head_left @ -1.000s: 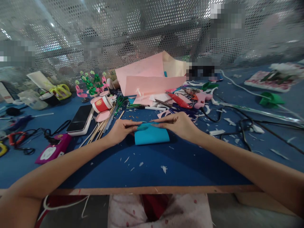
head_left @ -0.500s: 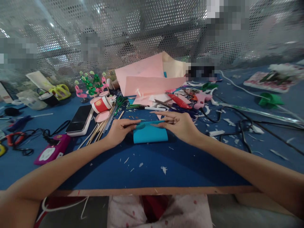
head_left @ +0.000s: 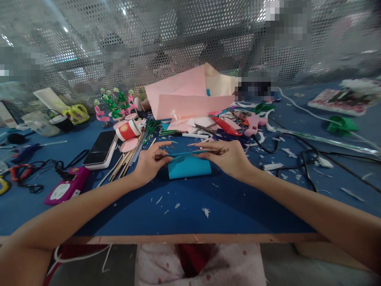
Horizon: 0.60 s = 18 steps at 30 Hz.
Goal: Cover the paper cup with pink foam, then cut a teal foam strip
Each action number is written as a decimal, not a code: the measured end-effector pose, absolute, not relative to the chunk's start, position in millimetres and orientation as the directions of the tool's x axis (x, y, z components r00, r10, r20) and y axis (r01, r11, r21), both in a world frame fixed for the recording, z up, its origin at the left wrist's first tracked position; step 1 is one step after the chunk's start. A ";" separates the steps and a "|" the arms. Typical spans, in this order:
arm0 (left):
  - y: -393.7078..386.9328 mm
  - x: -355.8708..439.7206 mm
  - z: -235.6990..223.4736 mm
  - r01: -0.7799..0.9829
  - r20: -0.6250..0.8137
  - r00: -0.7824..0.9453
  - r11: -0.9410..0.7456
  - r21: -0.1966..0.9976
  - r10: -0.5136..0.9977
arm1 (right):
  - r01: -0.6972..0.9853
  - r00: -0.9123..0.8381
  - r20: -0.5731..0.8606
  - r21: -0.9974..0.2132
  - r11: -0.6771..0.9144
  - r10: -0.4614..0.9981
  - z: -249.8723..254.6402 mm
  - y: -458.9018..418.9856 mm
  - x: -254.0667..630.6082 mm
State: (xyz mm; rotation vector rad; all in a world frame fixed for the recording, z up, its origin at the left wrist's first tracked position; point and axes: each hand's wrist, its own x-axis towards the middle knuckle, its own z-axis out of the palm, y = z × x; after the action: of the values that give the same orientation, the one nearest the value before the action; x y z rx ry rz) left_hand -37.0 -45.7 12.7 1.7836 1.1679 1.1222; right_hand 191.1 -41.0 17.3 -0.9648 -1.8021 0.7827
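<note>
A blue sheet, paper or thin foam [head_left: 189,167], is held just over the table with its near part curved downward. My left hand [head_left: 151,163] pinches its upper left edge between thumb and fingers, the index finger lifted away. On the other side my right hand [head_left: 229,158] grips the upper right edge, thumb beneath and fingers above, with one finger stretched out toward the left. A narrow folded strip of the sheet runs between the two hands. Fingertips partly hide both ends of this edge.
Left lie a phone [head_left: 102,147], thin sticks [head_left: 122,167], a red and white paper cup [head_left: 128,130] and a purple power strip [head_left: 68,186]. Pink sheets [head_left: 193,106], scissors [head_left: 205,129] and a pink glue gun [head_left: 254,125] lie behind. Black cables [head_left: 306,169] and paper scraps spread rightward.
My left index finger has lifted off the sheet's edge. The right fingers have shifted slightly, and the blue sheet stays in nearly the same place between both hands.
</note>
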 end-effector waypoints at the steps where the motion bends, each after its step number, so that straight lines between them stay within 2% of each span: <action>1: -46.0 -37.3 12.1 0.315 0.283 0.210 -0.339 0.887 0.936 | 0.274 -0.272 0.428 -0.824 0.496 0.862 16.2 -40.6 191.3; 7: -45.3 -38.8 7.8 0.322 0.381 0.237 -0.442 0.837 0.894 | 0.263 -0.266 0.487 -0.794 0.548 0.832 13.1 -38.1 191.8; 13: -44.2 -39.9 9.5 0.431 0.542 0.321 -0.629 0.646 0.777 | 0.282 -0.267 0.470 -0.797 0.534 0.842 15.9 -38.5 191.2; 18: -43.0 -40.2 10.9 0.446 0.578 0.344 -0.670 0.593 0.740 | 0.285 -0.262 0.443 -0.813 0.508 0.857 15.4 -38.9 191.8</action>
State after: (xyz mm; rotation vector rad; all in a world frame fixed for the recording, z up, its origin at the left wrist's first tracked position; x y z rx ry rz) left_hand -40.2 -43.0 10.9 2.2822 1.0508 1.2439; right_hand 191.8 -38.9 15.4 -0.9567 -1.7987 0.7540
